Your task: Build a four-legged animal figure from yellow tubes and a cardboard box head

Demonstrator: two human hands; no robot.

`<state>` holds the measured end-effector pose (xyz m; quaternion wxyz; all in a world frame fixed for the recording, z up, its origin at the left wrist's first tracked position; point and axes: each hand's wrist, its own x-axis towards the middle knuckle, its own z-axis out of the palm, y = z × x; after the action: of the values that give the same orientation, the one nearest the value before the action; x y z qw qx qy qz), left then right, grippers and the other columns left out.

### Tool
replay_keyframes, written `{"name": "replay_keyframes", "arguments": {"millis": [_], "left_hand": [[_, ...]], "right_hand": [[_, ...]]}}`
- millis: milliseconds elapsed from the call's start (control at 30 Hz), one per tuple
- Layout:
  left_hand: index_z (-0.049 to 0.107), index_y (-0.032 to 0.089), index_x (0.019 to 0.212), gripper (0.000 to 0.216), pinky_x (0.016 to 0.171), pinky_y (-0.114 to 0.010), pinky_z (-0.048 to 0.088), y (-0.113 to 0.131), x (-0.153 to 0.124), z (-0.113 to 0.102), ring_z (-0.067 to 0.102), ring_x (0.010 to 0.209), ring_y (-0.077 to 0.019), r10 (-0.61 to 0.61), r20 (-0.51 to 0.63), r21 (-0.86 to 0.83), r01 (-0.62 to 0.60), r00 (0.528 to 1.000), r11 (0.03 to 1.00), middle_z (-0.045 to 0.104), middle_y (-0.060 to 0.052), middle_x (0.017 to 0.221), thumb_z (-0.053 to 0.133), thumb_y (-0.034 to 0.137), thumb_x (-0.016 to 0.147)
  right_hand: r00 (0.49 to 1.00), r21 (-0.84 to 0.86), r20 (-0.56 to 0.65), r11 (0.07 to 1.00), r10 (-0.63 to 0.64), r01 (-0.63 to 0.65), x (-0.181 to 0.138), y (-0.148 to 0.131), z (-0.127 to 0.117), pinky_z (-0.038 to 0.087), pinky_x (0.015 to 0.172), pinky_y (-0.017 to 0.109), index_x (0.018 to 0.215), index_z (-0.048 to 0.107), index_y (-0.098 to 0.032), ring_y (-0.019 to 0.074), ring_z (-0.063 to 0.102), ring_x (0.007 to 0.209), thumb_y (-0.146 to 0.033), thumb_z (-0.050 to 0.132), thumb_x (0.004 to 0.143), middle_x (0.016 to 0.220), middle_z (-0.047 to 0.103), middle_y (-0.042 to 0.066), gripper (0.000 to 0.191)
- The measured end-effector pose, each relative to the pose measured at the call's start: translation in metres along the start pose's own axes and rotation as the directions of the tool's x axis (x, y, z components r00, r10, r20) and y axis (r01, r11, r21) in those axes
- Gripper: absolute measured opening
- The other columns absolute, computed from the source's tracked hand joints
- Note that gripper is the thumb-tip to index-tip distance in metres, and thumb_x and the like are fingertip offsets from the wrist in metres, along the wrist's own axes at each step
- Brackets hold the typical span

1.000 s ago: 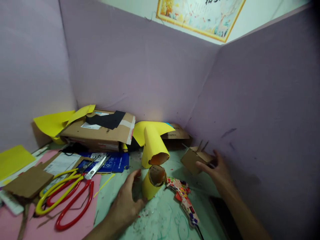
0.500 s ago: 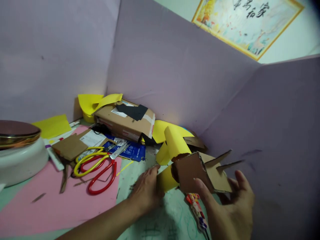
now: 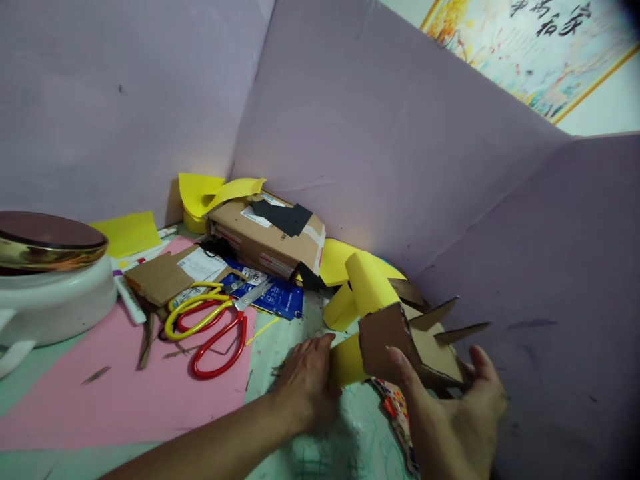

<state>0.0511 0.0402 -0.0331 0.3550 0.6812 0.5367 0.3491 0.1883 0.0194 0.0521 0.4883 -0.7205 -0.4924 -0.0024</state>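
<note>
Head view is showing the left hand (image 3: 306, 381) curling around the near end of a yellow paper tube (image 3: 345, 361), which is lying on the green surface (image 3: 345, 448) at the hand's three o'clock. The right hand (image 3: 457, 417) is grasping a folded cardboard piece (image 3: 387, 337), thumb pressing on its front face and fingers wrapping behind, holding it just above the surface. The piece is touching the tube's far end, and two pointed flaps are sticking out toward three o'clock. A patterned glue gun (image 3: 397, 413) is lying under the right hand at its nine o'clock.

A larger yellow roll (image 3: 367, 287) is resting at twelve o'clock from the tube. At ten o'clock from the left hand, red scissors (image 3: 220, 343) and yellow scissors (image 3: 193, 313) are lying crossed on a pink sheet (image 3: 100, 400). Beyond them, a blue packet (image 3: 277, 301) is peeking from under a cardboard box (image 3: 270, 239). A white pot (image 3: 50, 300) with a golden lid is sitting at nine o'clock. Purple partition panels (image 3: 380, 147) are enclosing the surface.
</note>
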Motion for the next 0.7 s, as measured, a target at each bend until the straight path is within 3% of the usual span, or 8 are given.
{"name": "replay_keyframes", "arguments": {"millis": [100,300,500,600,700], "left_hand": [[0.044,0.008,0.142,0.081,0.106,-0.055,0.040,-0.003,0.000,0.002,0.053,0.125,-0.0405,0.033,-0.020,-0.017,-0.034,0.999,0.999,0.058,-0.022,0.135,0.063,0.014,0.064],[0.042,0.003,0.142,0.082,0.108,-0.055,0.040,-0.010,0.001,0.008,0.052,0.126,-0.0400,0.102,-0.047,-0.010,-0.103,0.994,0.995,0.056,-0.025,0.136,0.063,0.012,0.062],[0.040,0.005,0.142,0.082,0.111,-0.054,0.037,-0.008,0.000,0.005,0.049,0.130,-0.0376,0.086,-0.042,-0.022,-0.087,0.995,0.996,0.052,-0.024,0.141,0.064,0.016,0.064],[0.035,0.004,0.143,0.087,0.114,-0.053,0.033,-0.004,-0.003,-0.002,0.044,0.134,-0.0366,0.100,-0.037,-0.084,-0.103,0.994,0.991,0.047,-0.025,0.145,0.067,0.022,0.064],[0.029,0.010,0.145,0.092,0.113,-0.055,0.033,0.002,-0.007,-0.007,0.043,0.135,-0.0359,0.112,-0.071,-0.164,-0.122,0.991,0.979,0.045,-0.023,0.147,0.070,0.029,0.065]], "right_hand": [[0.999,-0.008,0.031,1.000,-0.020,0.021,-0.004,-0.002,-0.003,0.046,0.098,0.059,0.151,0.023,-0.008,0.0455,0.043,0.126,-0.065,0.075,0.066,0.141,0.034,0.026,0.115],[0.997,0.049,0.062,0.998,-0.047,0.044,-0.007,0.009,-0.006,0.057,0.086,0.049,0.153,0.019,-0.016,0.0403,0.052,0.120,-0.056,0.079,0.066,0.142,0.032,0.021,0.113],[0.972,0.284,0.222,0.949,0.073,-0.136,-0.014,0.034,-0.006,0.061,0.080,0.045,0.155,0.007,-0.029,0.0409,0.052,0.125,-0.048,0.081,0.066,0.150,0.029,0.017,0.118],[0.953,0.381,0.294,0.906,0.068,-0.182,-0.010,0.051,-0.010,0.058,0.087,0.047,0.154,0.017,-0.028,0.0394,0.052,0.125,-0.047,0.083,0.063,0.146,0.039,0.016,0.114],[0.903,0.490,0.429,0.839,0.003,-0.235,-0.001,0.069,-0.012,0.050,0.098,0.052,0.151,0.029,-0.024,0.0382,0.052,0.127,-0.045,0.084,0.064,0.143,0.048,0.017,0.105]]}}
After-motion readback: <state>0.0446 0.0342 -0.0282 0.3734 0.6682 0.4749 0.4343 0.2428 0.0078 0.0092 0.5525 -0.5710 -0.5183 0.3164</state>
